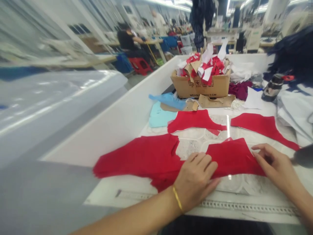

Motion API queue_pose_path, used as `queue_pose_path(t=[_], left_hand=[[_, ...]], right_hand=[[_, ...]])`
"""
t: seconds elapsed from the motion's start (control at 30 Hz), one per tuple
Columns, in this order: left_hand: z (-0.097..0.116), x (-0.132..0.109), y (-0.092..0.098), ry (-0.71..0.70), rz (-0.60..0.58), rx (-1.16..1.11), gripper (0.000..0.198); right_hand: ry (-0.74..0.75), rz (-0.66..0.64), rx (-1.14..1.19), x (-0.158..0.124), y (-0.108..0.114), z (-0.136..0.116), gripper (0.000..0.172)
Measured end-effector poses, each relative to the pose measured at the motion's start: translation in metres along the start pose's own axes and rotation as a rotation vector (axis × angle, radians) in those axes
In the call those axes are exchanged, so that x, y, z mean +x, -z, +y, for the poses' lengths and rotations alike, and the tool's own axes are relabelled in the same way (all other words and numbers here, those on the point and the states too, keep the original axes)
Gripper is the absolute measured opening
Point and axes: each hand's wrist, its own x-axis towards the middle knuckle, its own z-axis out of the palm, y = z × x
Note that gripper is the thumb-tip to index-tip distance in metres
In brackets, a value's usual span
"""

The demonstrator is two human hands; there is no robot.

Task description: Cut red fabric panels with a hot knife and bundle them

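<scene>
A red fabric piece [231, 155] lies on the table in front of me, between my hands. My left hand [195, 178], with a yellow band at the wrist, is closed over its left end, fingers curled and thumb low; the exact grip is hidden. At its right edge is my right hand [276, 164], thumb touching the cloth and index finger a little apart from it. Left of my hands spreads a larger heap of red fabric [139, 155]. Two more cut red pieces, one at the back middle [193, 120] and one at the back right [256, 125], lie flat.
A cardboard box [202, 86] of fabric scraps stands at the back. Light blue pieces [162, 114] lie before it. A dark bottle [272, 87] and white cloth [295, 111] are at right. A measuring tape [244, 206] runs along the front edge. A seated person [128, 37] is far off.
</scene>
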Motion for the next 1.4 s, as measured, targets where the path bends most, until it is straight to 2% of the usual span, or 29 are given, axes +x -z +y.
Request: queue_pose_path(t=[0.23,0.33,0.43,0.57,0.7,0.8,0.9,0.97,1.03,1.23,1.33,1.4], left_hand=[[0.041,0.049,-0.042,-0.060,-0.003,0.054,0.047],[0.047,0.072,-0.054,-0.056,-0.113,0.066,0.035],[0.040,0.081,-0.052,-0.043,-0.220,0.068,0.019],[0.015,0.067,-0.035,0.028,-0.288,0.100,0.011],[-0.016,0.048,-0.021,0.100,-0.280,0.179,0.011],[-0.036,0.044,-0.012,0.109,-0.215,0.295,0.011],[-0.046,0.046,-0.004,0.080,-0.092,0.416,0.018],[-0.046,0.043,0.001,0.047,-0.028,0.468,0.025],[-0.039,0.032,0.004,0.006,-0.013,0.474,0.028],[-0.014,-0.011,-0.001,-0.089,-0.052,0.365,0.034],[-0.008,-0.019,-0.003,-0.083,-0.034,0.322,0.034],[-0.007,-0.019,-0.004,-0.078,0.003,0.291,0.032]], right_hand=[[-0.066,0.063,0.220,0.002,-0.006,-0.017,0.037],[-0.075,0.093,0.268,0.001,-0.006,-0.017,0.040],[-0.094,0.138,0.297,0.002,-0.005,-0.015,0.040],[-0.172,0.171,0.385,0.003,-0.002,-0.009,0.041],[-0.258,0.197,0.444,0.006,0.000,0.002,0.042],[-0.304,0.246,0.461,0.008,-0.001,0.006,0.041],[-0.318,0.301,0.402,0.007,0.001,0.004,0.039],[-0.330,0.330,0.302,0.004,0.005,0.003,0.039],[-0.319,0.317,0.187,-0.002,0.011,0.004,0.038],[-0.146,0.136,0.054,-0.019,0.023,0.026,0.033],[-0.137,0.064,-0.017,-0.023,0.021,0.035,0.031],[-0.126,0.064,-0.076,-0.025,0.018,0.038,0.030]])
